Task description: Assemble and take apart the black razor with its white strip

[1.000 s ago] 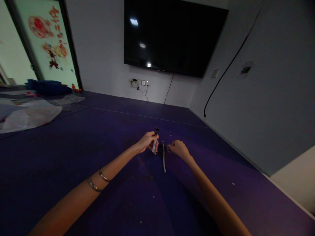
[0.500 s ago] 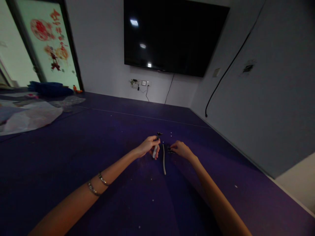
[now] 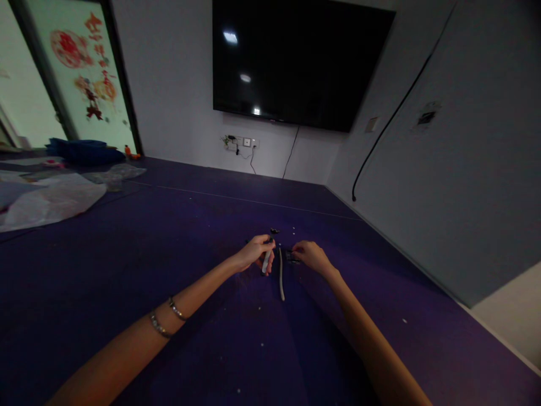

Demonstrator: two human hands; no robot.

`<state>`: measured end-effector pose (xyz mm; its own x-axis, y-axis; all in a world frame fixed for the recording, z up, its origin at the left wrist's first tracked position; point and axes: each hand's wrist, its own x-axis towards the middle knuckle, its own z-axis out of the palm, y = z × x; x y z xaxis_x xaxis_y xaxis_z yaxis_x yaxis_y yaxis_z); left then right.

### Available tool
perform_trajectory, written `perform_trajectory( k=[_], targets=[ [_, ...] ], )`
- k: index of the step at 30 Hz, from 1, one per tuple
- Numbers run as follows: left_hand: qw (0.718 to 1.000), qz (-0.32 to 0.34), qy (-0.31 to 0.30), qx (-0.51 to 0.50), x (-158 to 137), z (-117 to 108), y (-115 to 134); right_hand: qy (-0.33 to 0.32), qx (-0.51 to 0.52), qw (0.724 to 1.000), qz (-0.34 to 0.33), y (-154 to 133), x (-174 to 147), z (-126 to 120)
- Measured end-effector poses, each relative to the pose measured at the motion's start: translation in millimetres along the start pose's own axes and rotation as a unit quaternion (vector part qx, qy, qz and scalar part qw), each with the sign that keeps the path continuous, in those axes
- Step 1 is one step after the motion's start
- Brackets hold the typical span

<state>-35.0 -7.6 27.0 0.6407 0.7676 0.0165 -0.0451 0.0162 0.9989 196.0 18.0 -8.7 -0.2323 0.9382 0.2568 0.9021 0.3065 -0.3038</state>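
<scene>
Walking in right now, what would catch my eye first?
Probably the big dark television on the far wall. Below it, the left hand grips a slim whitish object while the right hand is at a small dark piece, a pale strip lying between the hands on the purple surface. Red decorations brighten the pale door at far left.

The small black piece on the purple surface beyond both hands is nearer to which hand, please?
Left: the left hand is just short of the small black piece and slightly left; the right hand is farther away, on its right and less far forward.

Red characters point(image 3: 93, 23), on glass door point(image 3: 70, 84) — illegible
</scene>
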Motion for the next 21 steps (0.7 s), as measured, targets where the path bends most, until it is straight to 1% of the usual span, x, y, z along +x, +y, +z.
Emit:
perform_trajectory(
  k=[2, 4, 7, 9, 12, 19, 21],
  targets=[
    [1.000, -0.001, 0.001, -0.002, -0.1, 0.1, 0.0, 0.019, 0.050, 0.999, 0.004, -1.7, 1.1, -3.4],
    [1.000, -0.004, 0.001, -0.004, 0.2, -0.2, -0.5, 0.027, 0.110, 0.993, 0.021, -3.5, 2.0, -5.8],
    [1.000, -0.007, -0.002, -0.004, 0.3, -0.2, -1.1, 0.028, 0.182, 0.982, 0.037, -5.8, 2.4, -7.4],
    [1.000, -0.009, -0.001, -0.002, 0.1, 0.3, -1.0, 0.024, 0.208, 0.977, 0.029, -7.1, 2.3, -7.9],
    [1.000, -0.012, 0.003, 0.002, -0.4, 1.3, -0.3, 0.015, 0.215, 0.976, 0.022, -9.6, 2.5, -9.4],
    [1.000, -0.011, -0.002, 0.015, 1.0, 0.1, -3.7, -0.010, 0.202, 0.979, 0.033, -18.1, 3.9, -14.3],
    [1.000, 0.005, 0.004, 0.027, 2.4, 0.4, -6.9, -0.010, 0.206, 0.978, 0.033, -20.0, 4.1, -15.4]
  ],
)
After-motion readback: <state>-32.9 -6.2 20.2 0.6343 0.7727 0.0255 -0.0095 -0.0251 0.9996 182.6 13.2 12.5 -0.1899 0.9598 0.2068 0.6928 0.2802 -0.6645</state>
